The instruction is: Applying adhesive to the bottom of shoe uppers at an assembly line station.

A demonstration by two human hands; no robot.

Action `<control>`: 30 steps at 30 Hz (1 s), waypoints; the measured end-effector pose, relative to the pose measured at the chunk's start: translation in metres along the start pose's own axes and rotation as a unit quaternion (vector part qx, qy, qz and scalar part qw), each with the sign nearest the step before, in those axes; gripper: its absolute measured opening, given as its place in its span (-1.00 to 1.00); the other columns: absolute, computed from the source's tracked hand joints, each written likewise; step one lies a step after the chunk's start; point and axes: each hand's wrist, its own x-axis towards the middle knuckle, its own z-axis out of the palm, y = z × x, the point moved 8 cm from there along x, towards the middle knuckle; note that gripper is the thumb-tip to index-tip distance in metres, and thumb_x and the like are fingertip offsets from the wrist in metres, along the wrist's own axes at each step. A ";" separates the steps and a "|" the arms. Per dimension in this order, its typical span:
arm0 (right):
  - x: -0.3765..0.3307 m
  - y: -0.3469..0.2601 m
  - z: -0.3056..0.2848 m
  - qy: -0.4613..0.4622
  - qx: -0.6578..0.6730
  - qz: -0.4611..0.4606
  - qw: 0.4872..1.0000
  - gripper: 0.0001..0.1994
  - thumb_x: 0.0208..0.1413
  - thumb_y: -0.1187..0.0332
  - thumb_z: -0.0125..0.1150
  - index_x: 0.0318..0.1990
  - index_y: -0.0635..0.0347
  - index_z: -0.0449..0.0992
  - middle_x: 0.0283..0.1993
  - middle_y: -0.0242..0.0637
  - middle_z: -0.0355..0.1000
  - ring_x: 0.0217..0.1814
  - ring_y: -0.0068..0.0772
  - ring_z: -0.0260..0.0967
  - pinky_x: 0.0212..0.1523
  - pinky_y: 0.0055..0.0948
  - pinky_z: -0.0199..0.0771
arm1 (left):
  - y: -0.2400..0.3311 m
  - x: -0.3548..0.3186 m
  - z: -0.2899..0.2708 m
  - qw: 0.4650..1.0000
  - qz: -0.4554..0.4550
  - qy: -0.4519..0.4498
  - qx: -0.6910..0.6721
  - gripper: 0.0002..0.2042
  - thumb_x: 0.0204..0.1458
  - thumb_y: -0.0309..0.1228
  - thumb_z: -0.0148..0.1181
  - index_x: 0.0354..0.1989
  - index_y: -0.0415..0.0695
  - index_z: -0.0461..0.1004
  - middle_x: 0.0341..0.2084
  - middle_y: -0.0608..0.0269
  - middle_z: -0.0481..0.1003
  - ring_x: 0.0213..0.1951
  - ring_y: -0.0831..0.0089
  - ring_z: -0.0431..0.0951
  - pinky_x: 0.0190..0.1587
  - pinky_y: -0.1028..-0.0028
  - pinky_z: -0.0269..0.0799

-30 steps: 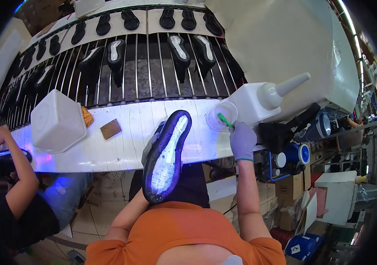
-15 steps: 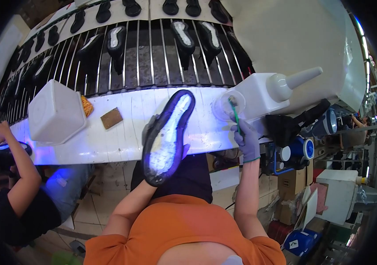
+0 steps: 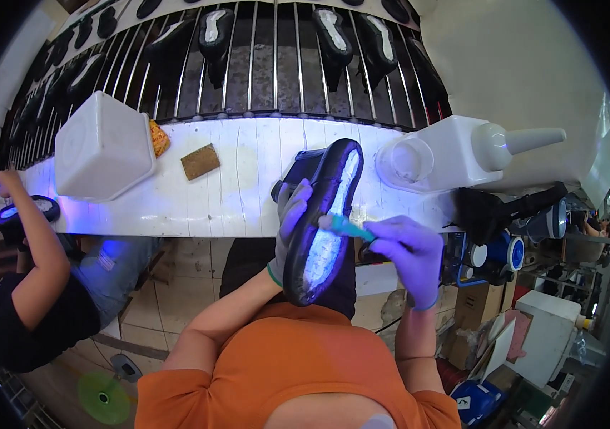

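A black shoe, its underside up with a pale strip down the middle, is tilted above the near edge of the white bench. My left hand, in a thin grey glove, grips it by the side. My right hand, gloved too, pinches a green brush. The bristles rest against the pale strip at about mid-length. Behind the brush a clear cup stands on the bench beside a white bottle with a long nozzle.
An upturned white tub, an orange scrap and a brown block occupy the left of the bench. Beyond it, several black shoes lie on a metal roller rack. At far left a co-worker's arm reaches over another shoe.
The brush has come out of the clear cup and moved left onto the shoe's underside. The shoe has shifted right and turned slightly, showing more of its side. The view has shifted.
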 end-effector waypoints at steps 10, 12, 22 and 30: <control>-0.023 0.012 0.010 0.016 -0.064 -0.002 0.998 -0.72 -0.16 0.60 0.34 -0.19 0.28 0.64 -0.34 -0.24 0.55 -0.36 -0.54 0.45 -0.36 -0.61 0.39 | 0.052 0.009 -0.010 0.951 0.290 0.083 0.061 -0.34 0.00 -0.38 0.28 0.22 -0.14 0.01 0.12 -0.09 0.26 0.21 -0.06 0.31 0.31 -0.18 -0.12; -0.021 0.017 0.007 0.030 -0.065 -0.014 0.997 -0.72 -0.12 0.57 0.37 -0.17 0.24 0.64 -0.34 -0.27 0.54 -0.37 -0.56 0.44 -0.37 -0.62 0.39 | 0.054 0.010 -0.007 0.953 0.282 0.090 0.068 -0.30 -0.05 -0.41 0.32 0.22 -0.14 0.01 0.12 -0.09 0.27 0.20 -0.05 0.32 0.31 -0.18 -0.12; 0.001 0.048 -0.009 0.093 -0.098 0.049 0.990 -0.76 -0.01 0.51 0.32 -0.13 0.24 0.63 -0.41 -0.38 0.48 -0.45 -0.70 0.25 -0.43 -0.65 0.22 | 0.046 0.004 -0.002 0.954 0.261 0.082 0.122 -0.26 -0.10 -0.39 0.38 0.20 -0.14 0.02 0.13 -0.06 0.25 0.20 -0.04 0.33 0.32 -0.17 -0.12; 0.032 0.072 -0.024 0.145 -0.137 0.043 0.979 -0.78 0.03 0.42 0.31 -0.15 0.24 0.63 -0.44 -0.37 0.50 -0.49 -0.69 0.22 -0.45 -0.60 0.22 | 0.051 0.004 -0.008 0.956 0.272 0.084 0.071 -0.40 -0.07 -0.49 0.32 0.13 -0.14 0.13 0.10 -0.05 0.31 0.20 -0.03 0.34 0.34 -0.17 -0.16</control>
